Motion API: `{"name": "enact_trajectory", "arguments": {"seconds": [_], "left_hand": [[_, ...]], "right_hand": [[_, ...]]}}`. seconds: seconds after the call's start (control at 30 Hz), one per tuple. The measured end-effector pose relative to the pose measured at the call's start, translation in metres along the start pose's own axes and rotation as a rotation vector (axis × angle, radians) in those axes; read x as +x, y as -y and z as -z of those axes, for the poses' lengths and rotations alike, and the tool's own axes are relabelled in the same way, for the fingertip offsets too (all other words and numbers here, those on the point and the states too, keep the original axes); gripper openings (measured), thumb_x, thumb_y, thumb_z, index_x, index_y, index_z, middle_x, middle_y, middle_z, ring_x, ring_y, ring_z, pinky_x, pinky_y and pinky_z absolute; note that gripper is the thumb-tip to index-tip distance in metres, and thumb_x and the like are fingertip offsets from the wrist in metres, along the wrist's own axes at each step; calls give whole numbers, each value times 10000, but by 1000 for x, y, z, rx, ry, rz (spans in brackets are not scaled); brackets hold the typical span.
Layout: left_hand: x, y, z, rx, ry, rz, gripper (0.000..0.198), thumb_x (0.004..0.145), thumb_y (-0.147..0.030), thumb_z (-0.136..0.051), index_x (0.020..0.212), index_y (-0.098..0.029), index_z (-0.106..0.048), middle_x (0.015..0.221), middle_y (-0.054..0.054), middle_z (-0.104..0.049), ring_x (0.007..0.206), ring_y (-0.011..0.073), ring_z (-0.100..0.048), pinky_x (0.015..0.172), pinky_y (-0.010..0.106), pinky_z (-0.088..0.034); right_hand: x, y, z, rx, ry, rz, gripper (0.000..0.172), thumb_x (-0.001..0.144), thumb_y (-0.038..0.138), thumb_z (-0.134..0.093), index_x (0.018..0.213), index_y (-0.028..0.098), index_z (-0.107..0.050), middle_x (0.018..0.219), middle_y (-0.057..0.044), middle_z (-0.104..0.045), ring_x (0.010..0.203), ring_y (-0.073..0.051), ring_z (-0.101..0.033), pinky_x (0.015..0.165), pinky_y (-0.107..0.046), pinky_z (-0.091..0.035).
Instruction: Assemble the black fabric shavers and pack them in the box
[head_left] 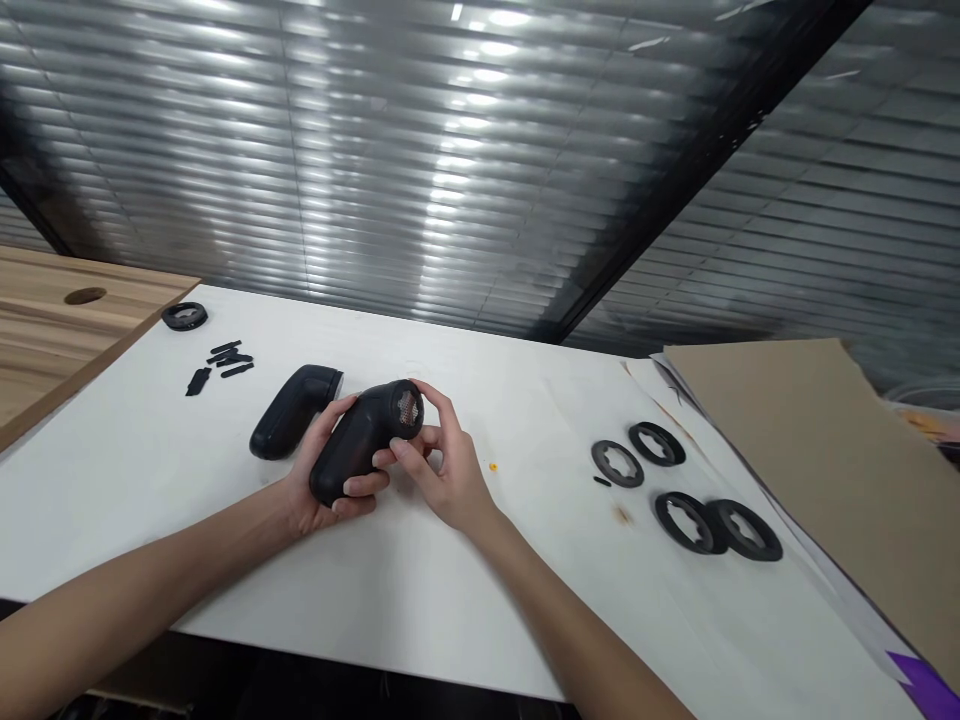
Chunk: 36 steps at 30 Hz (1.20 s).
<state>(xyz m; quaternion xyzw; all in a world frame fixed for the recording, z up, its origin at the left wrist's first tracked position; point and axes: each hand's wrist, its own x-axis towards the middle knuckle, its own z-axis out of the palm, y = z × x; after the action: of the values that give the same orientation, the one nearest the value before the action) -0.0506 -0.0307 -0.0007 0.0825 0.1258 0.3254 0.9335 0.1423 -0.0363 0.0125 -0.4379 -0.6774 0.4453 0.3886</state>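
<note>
Black plastic handheld fabric shaver is held in both hands over a white-covered work surface, near the centre of the view, with its round head and perforated grey mesh guard tilted up and to the right. The left hand is closed around the handle. The right hand holds a narrow grip, its fingers curved onto the rim of the head. A second black shaver body lies just behind the left hand, partly hidden by it. Farther left are a black ring-shaped part and a small group of thin black strips. Four black rings with star-shaped openings lie to the right in two pairs, the lower pair touching. A small orange speck sits between them and the hands. A light wooden tabletop adjoins on the left, and a tan cardboard sheet, cut off by the frame, lies on the right. The underside of the held shaver is hidden by the hands, and the strips are too small to identify.
</note>
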Motion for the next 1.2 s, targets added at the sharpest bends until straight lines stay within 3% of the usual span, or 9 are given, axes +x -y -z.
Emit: {"name": "enact_trajectory", "arguments": {"seconds": [0.23, 0.3, 0.43, 0.53, 0.73, 1.0, 1.2], "left_hand": [[-1, -2, 1, 53, 61, 38, 496, 1054, -575, -444, 930, -126, -615, 782, 34, -592, 449, 116, -531, 337, 224, -459], [0, -2, 1, 54, 85, 48, 475, 1049, -562, -471, 961, -122, -628, 787, 35, -602, 456, 117, -540, 348, 224, -471], [0, -2, 3, 49, 116, 116, 454, 1021, -549, -544, 955, -109, -632, 782, 45, -611, 468, 122, -550, 361, 227, -481], [0, -2, 3, 56, 128, 156, 457, 1003, -546, -576, 977, -96, -647, 779, 47, -618, 456, 114, -535, 349, 221, -464], [-1, -1, 1, 95, 114, 158, 459, 998, -552, -579, 940, -103, -650, 769, 39, -612, 443, 106, -519, 337, 214, -449], [0, 2, -1, 102, 152, 166, 501, 943, -547, -688, 915, -47, -691, 779, 39, -627, 447, 84, -526, 343, 191, -473], [0, 1, 2, 92, 148, 182, 502, 950, -546, -667, 931, -46, -697, 788, 37, -632, 433, 83, -512, 338, 204, -483]], "right_hand": [[6, 3, 4, 228, -39, -25, 588, 933, 564, -589, 1364, 179, -482, 556, 87, -532, 517, -141, -488, 575, -274, -412], [7, 4, 6, 285, -7, -69, 623, 919, 558, -597, 1391, 170, -476, 528, 94, -526, 491, -145, -504, 573, -278, -439], [10, 4, 9, 401, 127, -153, 858, 906, 529, -541, 1661, 181, -332, 526, 78, -579, 455, -186, -594, 497, -268, -451], [12, 2, 11, 457, 203, -183, 921, 886, 521, -522, 1712, 178, -303, 529, 62, -596, 439, -207, -629, 447, -269, -465], [13, -6, 12, 505, 207, -162, 759, 852, 487, -542, 1538, 162, -536, 516, 35, -612, 375, -198, -591, 397, -258, -460], [11, -7, 7, 580, 147, -179, 699, 803, 433, -599, 1449, 166, -608, 582, 5, -680, 398, -216, -639, 373, -252, -462], [10, -7, 4, 618, 113, -214, 709, 777, 427, -640, 1426, 142, -634, 537, 9, -655, 390, -230, -636, 357, -253, -452]]}}
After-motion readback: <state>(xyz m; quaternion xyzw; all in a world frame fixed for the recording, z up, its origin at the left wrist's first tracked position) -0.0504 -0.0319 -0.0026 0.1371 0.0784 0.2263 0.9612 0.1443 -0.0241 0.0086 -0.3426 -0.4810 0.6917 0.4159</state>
